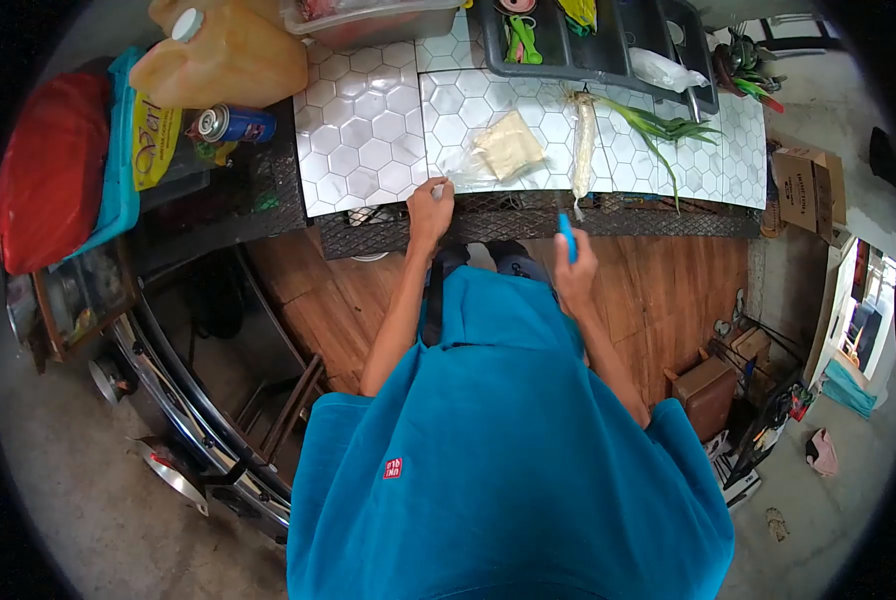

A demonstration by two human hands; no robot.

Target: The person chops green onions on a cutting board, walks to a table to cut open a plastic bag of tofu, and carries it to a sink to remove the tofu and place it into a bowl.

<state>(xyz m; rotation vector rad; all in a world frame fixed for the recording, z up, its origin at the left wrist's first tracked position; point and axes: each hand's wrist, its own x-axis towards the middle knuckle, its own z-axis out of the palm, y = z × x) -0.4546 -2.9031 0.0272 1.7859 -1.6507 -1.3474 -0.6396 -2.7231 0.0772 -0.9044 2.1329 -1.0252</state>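
My left hand point(431, 212) is closed at the table's front edge, its fingers pinching the near corner of a clear plastic bag point(460, 170). On the bag lies a pale yellow, roughly square slab point(511, 146). My right hand point(576, 272) is wrapped round the blue handle of a knife point(567, 238), whose thin blade points toward the table and is hard to see. Just beyond the knife, a long whitish, lumpy piece point(584, 150) lies lengthwise on the tiles. Long green leaves point(658, 125) spread to its right.
White hexagon-patterned boards point(363, 130) cover the tabletop. A dark divided tray point(608, 55) with utensils stands at the back, beside a plastic tub point(368, 28). To the left are a large orange jug point(223, 60), a blue can point(238, 125) and a red bag point(53, 165).
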